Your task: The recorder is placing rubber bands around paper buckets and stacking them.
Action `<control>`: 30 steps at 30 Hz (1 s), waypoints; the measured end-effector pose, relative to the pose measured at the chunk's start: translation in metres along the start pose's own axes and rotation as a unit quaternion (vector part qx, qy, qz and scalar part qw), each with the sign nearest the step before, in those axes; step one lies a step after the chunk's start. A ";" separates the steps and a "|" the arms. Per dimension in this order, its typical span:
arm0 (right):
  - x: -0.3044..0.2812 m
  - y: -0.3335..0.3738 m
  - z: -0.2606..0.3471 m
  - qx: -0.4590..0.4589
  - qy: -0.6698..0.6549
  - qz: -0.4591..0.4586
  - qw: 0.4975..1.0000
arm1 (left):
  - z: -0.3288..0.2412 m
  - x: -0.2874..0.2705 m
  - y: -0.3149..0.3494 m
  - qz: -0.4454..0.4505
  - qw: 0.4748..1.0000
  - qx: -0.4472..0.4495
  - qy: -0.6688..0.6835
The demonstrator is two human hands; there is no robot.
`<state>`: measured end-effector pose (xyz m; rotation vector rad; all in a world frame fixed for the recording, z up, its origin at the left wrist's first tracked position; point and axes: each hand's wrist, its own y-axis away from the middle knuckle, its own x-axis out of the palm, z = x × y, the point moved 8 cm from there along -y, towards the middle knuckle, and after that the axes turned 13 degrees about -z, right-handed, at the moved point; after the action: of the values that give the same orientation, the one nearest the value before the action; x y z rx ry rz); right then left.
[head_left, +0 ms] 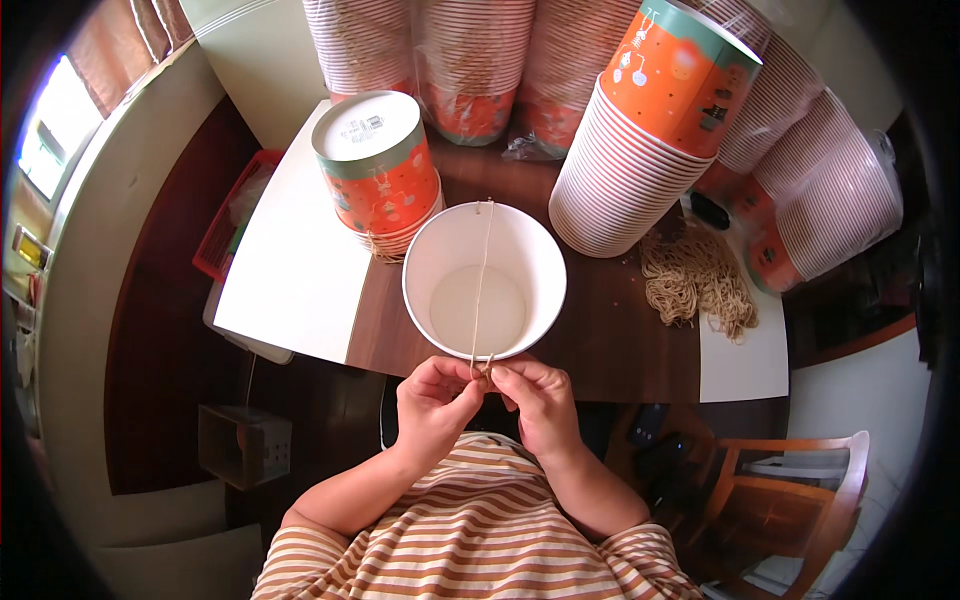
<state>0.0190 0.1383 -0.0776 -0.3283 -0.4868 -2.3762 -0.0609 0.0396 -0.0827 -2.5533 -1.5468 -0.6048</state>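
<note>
A white-lined paper bucket (415, 235) stands open side up at the near edge of the table. A thin tan string (482, 270) runs across its mouth from the far rim to the near rim. At that near rim, my left hand (438, 405) and my right hand (538, 400) meet, fingertips pinched on the string's end. A small loop or knot shows between them, partly covered by the fingers. Just left stands a short stack of upside-down orange and green buckets (385, 190), with string hanging at its lower rim.
A tall leaning bucket stack (630, 160) rises at the right. Next to it lies a heap of tan strings (700, 285), with a small black object (708, 210) behind. Plastic-wrapped bucket stacks (475, 60) line the back. A wooden chair (785, 500) stands lower right, a red basket (225, 225) left.
</note>
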 end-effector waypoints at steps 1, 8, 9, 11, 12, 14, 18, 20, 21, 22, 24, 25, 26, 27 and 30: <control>0.000 0.000 0.003 -0.021 0.026 -0.004 0.999 | 0.001 -0.001 0.000 -0.001 1.000 0.000 0.000; -0.002 -0.003 -0.002 -0.044 0.017 -0.008 0.999 | -0.006 -0.001 0.000 -0.002 0.995 0.074 -0.071; -0.002 -0.004 -0.008 0.012 -0.026 -0.008 1.000 | -0.005 0.000 0.000 -0.002 0.997 0.059 -0.046; -0.002 -0.003 -0.017 0.102 -0.085 -0.006 0.991 | -0.005 -0.002 0.000 -0.003 0.997 0.065 -0.050; -0.003 -0.003 -0.018 0.102 -0.085 -0.005 0.991 | -0.005 -0.003 0.000 -0.004 0.996 0.071 -0.053; -0.003 0.000 -0.028 0.178 -0.143 -0.015 0.973 | -0.011 -0.002 0.000 0.000 0.988 0.122 -0.093; -0.003 0.002 -0.032 0.191 -0.156 -0.014 0.969 | -0.041 0.009 0.007 0.022 0.910 0.347 -0.226; -0.003 0.001 -0.027 0.152 -0.133 -0.030 0.979 | -0.043 0.011 0.008 0.019 0.893 0.381 -0.238; -0.002 0.002 -0.027 0.153 -0.134 -0.031 0.979 | -0.046 0.013 0.010 0.016 0.874 0.416 -0.250; -0.003 0.001 -0.025 0.130 -0.117 -0.036 0.984 | -0.045 0.013 0.009 0.017 0.874 0.416 -0.251; -0.003 0.002 -0.023 0.108 -0.102 -0.042 0.988 | -0.047 0.016 0.012 0.009 0.858 0.445 -0.258; -0.003 0.002 -0.022 0.097 -0.102 -0.046 0.989 | -0.048 0.017 0.011 0.010 0.858 0.444 -0.259; -0.004 0.002 -0.020 0.086 -0.102 -0.051 0.990 | -0.051 0.020 0.013 0.010 0.852 0.456 -0.258; -0.005 0.003 -0.020 0.086 -0.102 -0.052 0.990 | -0.053 0.022 0.015 0.010 0.846 0.467 -0.258; -0.006 0.002 -0.019 0.075 -0.102 -0.048 0.991 | -0.055 0.024 0.016 0.009 0.841 0.473 -0.261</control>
<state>0.0226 0.1316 -0.0962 -0.4914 -0.7881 -2.3920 -0.0524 0.0365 -0.0214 -1.9534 -1.3913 0.7727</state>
